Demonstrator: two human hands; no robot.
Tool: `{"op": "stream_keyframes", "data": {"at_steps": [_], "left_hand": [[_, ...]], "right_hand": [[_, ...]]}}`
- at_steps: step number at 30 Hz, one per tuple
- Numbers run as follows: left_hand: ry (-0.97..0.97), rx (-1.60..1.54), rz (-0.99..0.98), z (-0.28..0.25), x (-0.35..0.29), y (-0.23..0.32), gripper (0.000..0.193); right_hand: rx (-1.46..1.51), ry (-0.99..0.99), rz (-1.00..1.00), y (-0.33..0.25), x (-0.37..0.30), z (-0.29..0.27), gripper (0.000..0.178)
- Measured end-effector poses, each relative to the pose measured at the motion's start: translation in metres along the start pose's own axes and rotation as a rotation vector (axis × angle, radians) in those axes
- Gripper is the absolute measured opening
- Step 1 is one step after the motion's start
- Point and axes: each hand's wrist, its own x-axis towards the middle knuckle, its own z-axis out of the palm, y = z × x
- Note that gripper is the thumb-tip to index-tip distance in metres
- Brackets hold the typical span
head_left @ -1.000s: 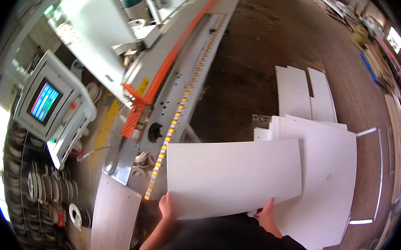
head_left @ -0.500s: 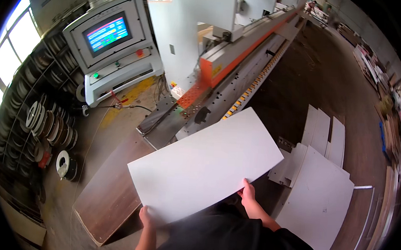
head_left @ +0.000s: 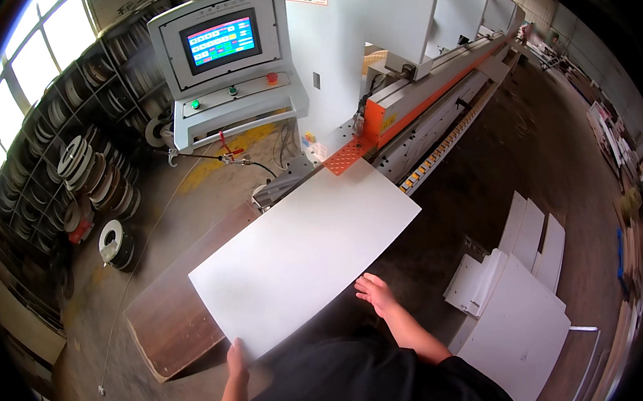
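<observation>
A rectangular white panel (head_left: 306, 255) lies across the machine's infeed table, its far end under the orange perforated guard (head_left: 349, 156). My left hand (head_left: 236, 360) grips the panel's near corner, thumb along the edge and the other fingers hidden beneath. Just off the panel's right long edge, my right hand (head_left: 377, 294) is open with its fingers stretched toward it. The machine's long beam (head_left: 438, 82), grey with an orange side, runs away to the far right above a track of yellow pads (head_left: 437, 153).
Below the panel's left side stands a brown wooden board (head_left: 174, 332). A control console (head_left: 224, 52) with a lit screen is at the far left, beside racks of edge-band rolls (head_left: 96, 173). To my right lies a stack of white panels (head_left: 517, 333).
The white panel has turned and moved forward, so its far end now reaches under the orange guard. My right hand has let go of its edge; my left still holds the near corner.
</observation>
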Motion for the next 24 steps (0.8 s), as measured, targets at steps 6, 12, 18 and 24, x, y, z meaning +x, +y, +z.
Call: {"op": "stream_keyframes", "data": {"at_steps": [6,12,18,24], "left_hand": [[0.053,-0.103,-0.014,0.027,-0.009,0.004,0.041],[0.109,-0.052,0.037,0.047,0.003,-0.005,0.044],[0.042,-0.028,0.044,0.107,0.019,-0.008,0.051],[0.011,-0.019,0.053,0.17,0.011,0.017,0.053]], "right_hand": [[0.232,-0.166,-0.069,-0.006,-0.011,0.018,0.073],[0.243,-0.217,-0.124,-0.017,-0.004,0.002,0.087],[0.263,-0.203,-0.172,-0.046,0.032,-0.035,0.086],[0.251,-0.192,-0.198,-0.085,0.06,-0.077,0.084]]}}
